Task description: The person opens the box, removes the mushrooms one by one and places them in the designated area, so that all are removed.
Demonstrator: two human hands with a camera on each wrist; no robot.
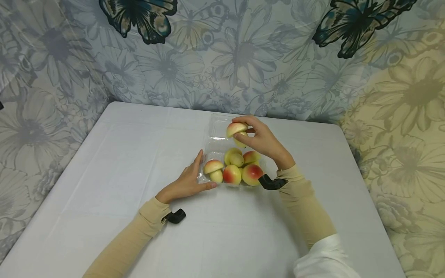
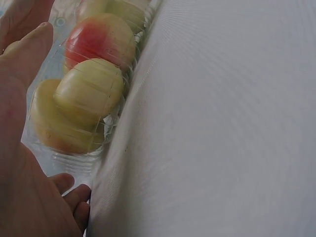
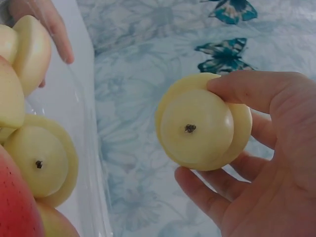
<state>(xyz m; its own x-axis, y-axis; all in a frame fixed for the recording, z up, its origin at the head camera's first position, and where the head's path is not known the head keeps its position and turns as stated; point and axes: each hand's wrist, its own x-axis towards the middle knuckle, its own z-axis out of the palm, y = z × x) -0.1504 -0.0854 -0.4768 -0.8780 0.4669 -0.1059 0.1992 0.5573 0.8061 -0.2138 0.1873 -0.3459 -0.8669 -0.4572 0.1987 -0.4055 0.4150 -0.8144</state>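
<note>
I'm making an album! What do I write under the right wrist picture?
The right hand holds one mushroom-shaped piece; other pieces sit in a clear container.

Mushrooms (image 1: 232,174) in box (image 1: 216,146) on table (image 1: 149,146)

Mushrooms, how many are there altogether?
6 visible: one mushroom held by the right hand; in the clear box, three mushrooms along the front, two behind; more may be hidden.

In the head view, my snug left sleeve (image 1: 126,239) at seven o'clock is tan; my right sleeve (image 1: 307,208) at four matches, emerging from loose white cloth (image 1: 325,260) toward five. My left wrist piece (image 1: 176,216) and right wrist piece (image 1: 272,182) are black, curved.
</note>
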